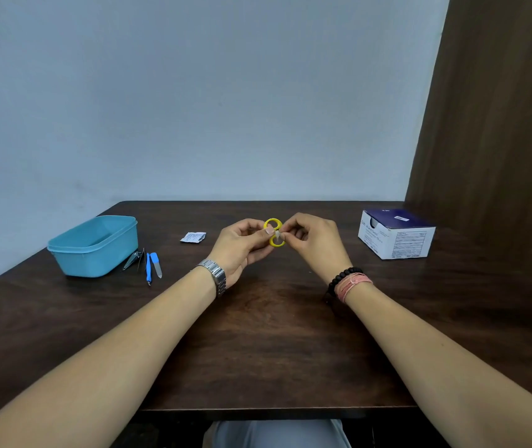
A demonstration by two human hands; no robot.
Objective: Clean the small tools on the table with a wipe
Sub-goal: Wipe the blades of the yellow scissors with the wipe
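Above the middle of the dark brown wooden table (258, 334), two bare forearms reach forward from the lower corners and meet over its far half. Left hand (242, 247), with a silver metal link watch (218, 276) on its wrist, has its fingers curled round a small pair of scissors with yellow plastic ring handles (273, 233), the two rings standing one above the other between the hands. Right hand (314, 242), wearing a black bead bracelet (342, 278) and a pink thread band (353, 286) at the wrist, pinches a small whitish wipe (278, 235) between thumb and fingertips and holds it against the scissors where the rings join. The blades are hidden by the hands.

On the left side of the table stands a light blue rectangular plastic tub (95, 245), open at the top. Just beside its right wall lie a silver metal nail clipper (132, 260), a thin dark metal tool (142, 258), a slim blue-handled pusher (148, 268) and a blue-handled nail file (156, 266), close together. A torn white sachet (193, 237) lies between the tub and the hands. Far right sits a white and dark blue cardboard box (395, 234). Behind is a pale grey-blue wall (193, 92), with a brown wood panel (500, 124) on the right.
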